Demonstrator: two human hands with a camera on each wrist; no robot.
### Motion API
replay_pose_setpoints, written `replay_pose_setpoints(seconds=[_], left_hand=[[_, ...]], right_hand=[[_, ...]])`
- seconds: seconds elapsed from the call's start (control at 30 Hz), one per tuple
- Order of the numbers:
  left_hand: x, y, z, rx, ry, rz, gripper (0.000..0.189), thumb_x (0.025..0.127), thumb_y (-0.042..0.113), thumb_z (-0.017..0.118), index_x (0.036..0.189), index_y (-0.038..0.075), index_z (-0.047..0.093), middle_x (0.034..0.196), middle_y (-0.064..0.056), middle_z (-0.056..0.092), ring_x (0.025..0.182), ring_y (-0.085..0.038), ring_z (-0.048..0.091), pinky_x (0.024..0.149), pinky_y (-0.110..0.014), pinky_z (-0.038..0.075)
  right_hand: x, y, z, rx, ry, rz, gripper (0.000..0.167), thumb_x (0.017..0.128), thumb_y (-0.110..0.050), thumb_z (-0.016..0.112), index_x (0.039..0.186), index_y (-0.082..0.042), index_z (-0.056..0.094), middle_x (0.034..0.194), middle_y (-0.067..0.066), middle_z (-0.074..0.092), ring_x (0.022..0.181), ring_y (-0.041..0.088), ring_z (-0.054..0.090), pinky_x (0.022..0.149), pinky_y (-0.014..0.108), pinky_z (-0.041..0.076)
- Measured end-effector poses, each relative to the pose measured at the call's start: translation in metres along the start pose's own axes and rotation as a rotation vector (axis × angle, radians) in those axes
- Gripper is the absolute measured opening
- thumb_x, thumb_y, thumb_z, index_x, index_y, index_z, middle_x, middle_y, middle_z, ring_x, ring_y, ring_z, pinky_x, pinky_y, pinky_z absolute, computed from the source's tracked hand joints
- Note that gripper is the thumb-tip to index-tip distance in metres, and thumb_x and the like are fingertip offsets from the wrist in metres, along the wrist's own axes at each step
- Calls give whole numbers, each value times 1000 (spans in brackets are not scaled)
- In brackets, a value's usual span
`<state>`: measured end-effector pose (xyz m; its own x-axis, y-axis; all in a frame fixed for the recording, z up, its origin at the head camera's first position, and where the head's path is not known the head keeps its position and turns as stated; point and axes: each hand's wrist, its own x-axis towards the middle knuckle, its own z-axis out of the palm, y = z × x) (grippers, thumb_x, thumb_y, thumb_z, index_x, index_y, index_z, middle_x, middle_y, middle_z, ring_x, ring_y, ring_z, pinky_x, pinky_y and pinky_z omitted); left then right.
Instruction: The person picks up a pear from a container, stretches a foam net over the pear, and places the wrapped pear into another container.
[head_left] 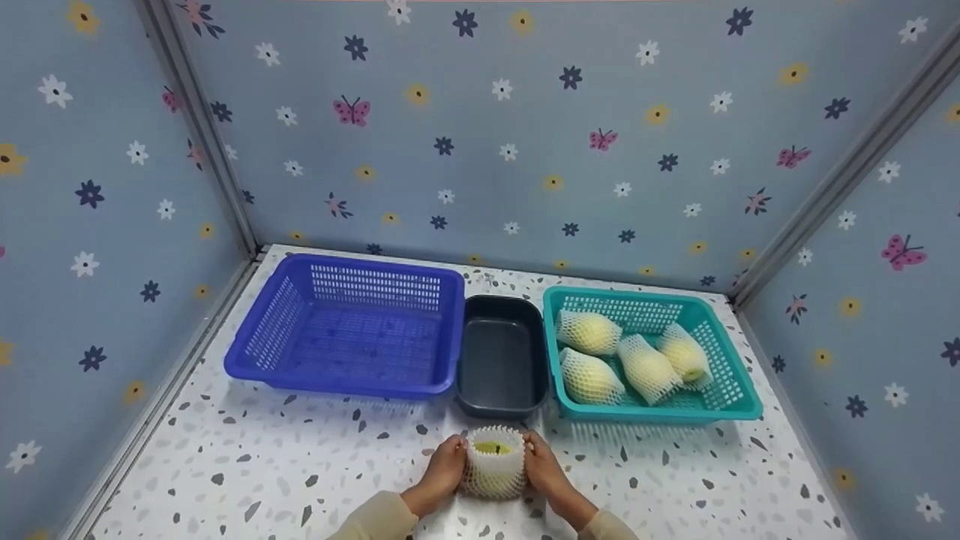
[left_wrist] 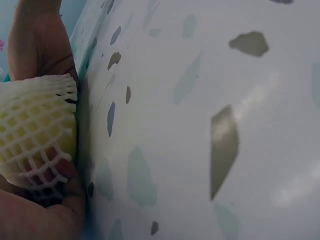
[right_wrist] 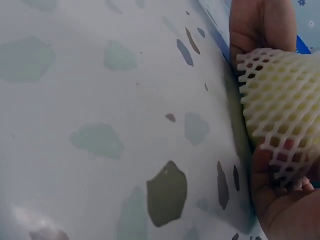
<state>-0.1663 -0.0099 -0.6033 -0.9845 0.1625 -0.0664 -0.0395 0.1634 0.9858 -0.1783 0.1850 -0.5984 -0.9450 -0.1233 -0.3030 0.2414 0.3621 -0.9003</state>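
Observation:
A yellow-green fruit point(head_left: 491, 448) with a dark stem stands on the table inside a white foam net sleeve point(head_left: 495, 476), below the dark tray in the head view. My left hand point(head_left: 444, 471) grips the sleeve on its left side, and my right hand point(head_left: 547, 469) holds the opposite side. In the left wrist view, fingertips of the left hand point(left_wrist: 47, 215) show through the mesh of the sleeve point(left_wrist: 35, 125). Fingers of the right hand point(right_wrist: 290, 212) likewise show behind the mesh in the right wrist view. The fruit's exact kind cannot be told.
A blue-purple basket point(head_left: 345, 386) stands at the left with nothing in it. Beside it is an empty dark grey tray point(head_left: 502, 411). The teal basket point(head_left: 652, 412) at the right holds several net-wrapped fruits point(head_left: 589, 332). Flower-patterned walls point(head_left: 480, 172) enclose the speckled table point(head_left: 300, 465).

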Motion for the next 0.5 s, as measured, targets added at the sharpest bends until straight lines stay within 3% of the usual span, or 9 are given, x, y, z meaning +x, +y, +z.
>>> replay_pose_setpoints(seconds=[0.07,0.17,0.37,0.5], left_hand=[[1,1,2,69,26,16,21,98,8,44,77,4,45,77,-3,44,77,-18,41,70,-35,37],[1,2,3,74,42,6,21,98,5,42,79,2,49,80,-6,50,79,-18,45,71,-35,39],[2,9,5,-103,79,-79,22,98,7,41,85,-1,57,85,-5,56,82,-16,48,73,-32,41],[3,14,8,-175,105,-119,22,97,8,40,82,2,55,76,0,49,73,-14,46,63,-28,40]], right_hand=[[-1,0,3,-30,17,-12,14,104,-15,35,98,-6,44,98,6,50,95,22,47,79,37,39],[-6,-3,4,-28,-2,-31,17,105,-20,33,96,-8,40,91,7,45,89,21,46,73,33,37],[-18,-13,2,269,-112,145,30,105,-34,32,108,-6,41,98,9,51,82,18,50,67,30,44],[-20,-16,3,399,-64,183,29,106,-30,29,114,-5,42,99,8,51,82,17,49,68,30,43]])
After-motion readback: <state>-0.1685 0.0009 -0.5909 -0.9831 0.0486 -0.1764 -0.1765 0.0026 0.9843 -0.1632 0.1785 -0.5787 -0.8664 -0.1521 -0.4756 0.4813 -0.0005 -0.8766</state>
